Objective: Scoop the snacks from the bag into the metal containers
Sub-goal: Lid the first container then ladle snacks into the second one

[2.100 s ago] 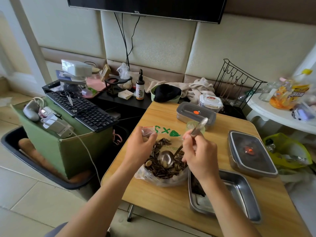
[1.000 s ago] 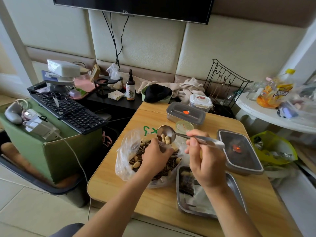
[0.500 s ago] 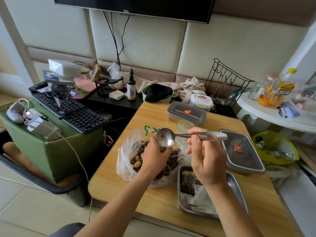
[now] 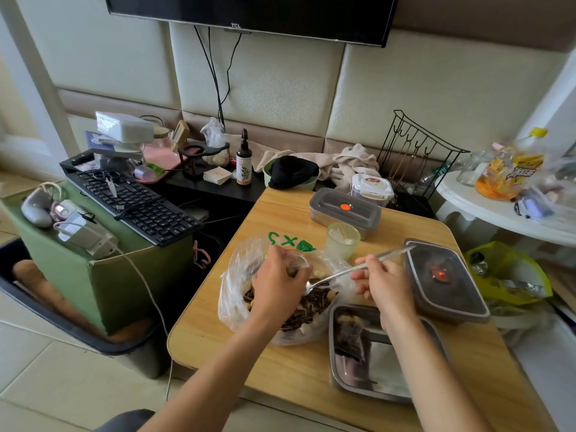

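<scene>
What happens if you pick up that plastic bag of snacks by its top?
Probably floppy: the thin clear bag is crumpled and the left hand holds its rim open. It would likely sag, since the snacks pool at the bottom. Some might spill out.

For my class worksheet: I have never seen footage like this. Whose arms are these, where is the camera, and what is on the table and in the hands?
There is no machine here. A person wears one wide-angle camera on the head, so you look forward and down along their own arms. The left hand grips the rim of a clear plastic bag of mixed snacks. The right hand holds a metal spoon, its bowl dipped into the bag. On the wooden table there are also an open metal tray with some snacks in it, a lidded metal container at the back, a larger lidded container on the right, and a green cup.
</scene>
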`<state>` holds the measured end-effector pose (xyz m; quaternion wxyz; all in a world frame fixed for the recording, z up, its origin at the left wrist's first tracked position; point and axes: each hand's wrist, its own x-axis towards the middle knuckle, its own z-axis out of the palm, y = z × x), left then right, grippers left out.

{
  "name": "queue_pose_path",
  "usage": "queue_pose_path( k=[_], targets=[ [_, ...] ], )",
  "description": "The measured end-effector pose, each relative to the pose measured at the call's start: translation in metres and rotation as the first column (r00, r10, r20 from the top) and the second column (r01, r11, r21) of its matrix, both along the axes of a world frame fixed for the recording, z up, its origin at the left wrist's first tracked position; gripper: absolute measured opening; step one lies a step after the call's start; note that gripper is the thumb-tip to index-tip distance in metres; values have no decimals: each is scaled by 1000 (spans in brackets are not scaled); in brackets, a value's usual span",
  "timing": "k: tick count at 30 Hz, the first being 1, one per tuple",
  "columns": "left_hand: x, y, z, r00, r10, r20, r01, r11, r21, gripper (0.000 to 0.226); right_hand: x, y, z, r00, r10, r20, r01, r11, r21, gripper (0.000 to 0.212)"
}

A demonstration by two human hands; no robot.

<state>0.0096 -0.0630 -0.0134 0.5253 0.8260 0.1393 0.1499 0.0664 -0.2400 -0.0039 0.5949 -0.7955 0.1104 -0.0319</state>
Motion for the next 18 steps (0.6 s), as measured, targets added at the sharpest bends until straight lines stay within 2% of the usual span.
queue_pose_path(
  k=[3,7,9,11,13,14,16,18],
  targets=[
    [-3,0,2,999,-24,26,24,1000,6,31,6,-2,-10,998,62,-32,-69,935,-349,37],
    [-5,-1,3,993,-122,-5,122,993,4,38,5,-3,-10,997,78,-18,-76,840,-537,42],
    [-6,-2,4,981,-189,-51,190,982,19,43,-1,1,-4,995,91,44,-42,768,-639,44],
    [-6,-3,7,959,-256,-119,258,966,2,45,-9,6,5,968,187,168,-37,769,-638,38],
    [-7,-5,9,937,-306,-170,307,951,-21,43,-15,11,16,877,379,294,-175,823,-540,16],
    [-7,-5,10,932,-316,-179,316,948,-31,42,-17,13,20,817,475,327,-271,817,-509,13],
    [-6,-4,10,932,-321,-169,318,947,-49,39,-20,15,21,731,617,291,-426,746,-511,21],
    [-6,-3,10,934,-324,-153,319,946,-58,34,-21,15,17,713,664,226,-479,696,-536,22]
  ],
)
